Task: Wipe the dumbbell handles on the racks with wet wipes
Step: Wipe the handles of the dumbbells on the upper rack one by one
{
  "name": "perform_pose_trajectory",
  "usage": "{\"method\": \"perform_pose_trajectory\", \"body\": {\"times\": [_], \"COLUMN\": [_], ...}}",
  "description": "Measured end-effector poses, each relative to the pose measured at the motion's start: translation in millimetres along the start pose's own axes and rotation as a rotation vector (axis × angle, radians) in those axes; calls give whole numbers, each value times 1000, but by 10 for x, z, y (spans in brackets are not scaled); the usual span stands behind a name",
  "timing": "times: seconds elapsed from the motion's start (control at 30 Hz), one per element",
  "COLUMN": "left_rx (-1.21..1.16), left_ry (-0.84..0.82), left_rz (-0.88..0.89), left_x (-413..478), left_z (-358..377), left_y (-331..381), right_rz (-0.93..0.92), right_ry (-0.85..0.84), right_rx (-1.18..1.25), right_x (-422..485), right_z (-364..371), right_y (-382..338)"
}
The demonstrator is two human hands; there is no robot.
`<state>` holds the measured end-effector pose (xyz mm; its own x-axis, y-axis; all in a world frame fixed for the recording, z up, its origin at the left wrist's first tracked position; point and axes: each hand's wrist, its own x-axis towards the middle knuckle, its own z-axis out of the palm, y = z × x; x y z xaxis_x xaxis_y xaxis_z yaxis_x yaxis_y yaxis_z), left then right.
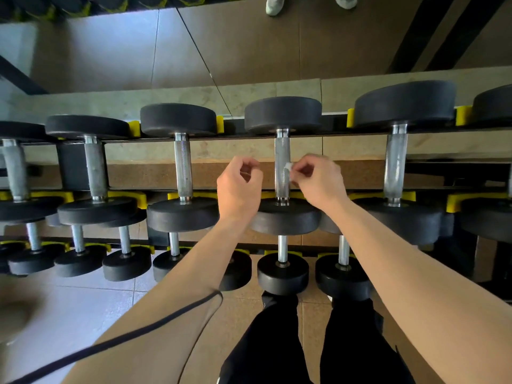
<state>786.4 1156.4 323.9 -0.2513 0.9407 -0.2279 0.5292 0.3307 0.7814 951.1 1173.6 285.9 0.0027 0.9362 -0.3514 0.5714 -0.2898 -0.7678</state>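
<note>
Fingers (300,171) of right hand (318,182) are curled, pinching a small white wipe (288,166) against the right side of the handle (282,149), about mid-length. Handle is knurled steel. It belongs to a dumbbell (283,115) on the upper tier of the rack (235,126), lying pointed away from the camera, with a black round head at each end and yellow cradles (219,124) beside the heads.

Left hand (239,189) sits just left of the same handle, near but not touching. Its fingers are curled toward the palm with nothing visible in them; can't tell if something small is hidden inside. Both forearms are bare and reach in from the bottom, passing either side of the dumbbell's near head.

Same tier: a neighbour (182,167) to the left and a bigger-headed one (396,167) to the right, more further out, all parallel. Lower tier holds a row of small dumbbells (282,273) with short steel handles, also on yellow cradles.

Thin black cable (124,336) lies across the left forearm. Black trousers (277,350) at bottom centre, close to the rack. Floor (83,306) is pale tile on the left, brown under the legs. Pale shoes (274,5) at the top edge, beyond the rack.
</note>
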Motion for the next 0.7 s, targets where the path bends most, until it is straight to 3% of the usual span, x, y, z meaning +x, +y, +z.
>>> {"method": "perform_pose_trajectory", "body": {"times": [0.07,0.13,0.3,0.5,0.7], "left_rx": [8,17,49,148,159], "left_ry": [-10,-23,-31,-164,-217], "left_rz": [-1,-2,-9,91,120], "left_x": [-43,-99,-175,-256,-262], "left_z": [11,20,-38,4,89], "left_y": [4,15,-18,-65,3], "right_rz": [-4,-14,-20,-53,-44], "right_ry": [-171,-229,76,-108,55], "right_rx": [-124,-157,55,-111,156], "right_x": [-113,-132,-46,-221,-306], "right_z": [-41,-65,-1,-15,-22], "right_y": [97,124,-22,61,-106]}}
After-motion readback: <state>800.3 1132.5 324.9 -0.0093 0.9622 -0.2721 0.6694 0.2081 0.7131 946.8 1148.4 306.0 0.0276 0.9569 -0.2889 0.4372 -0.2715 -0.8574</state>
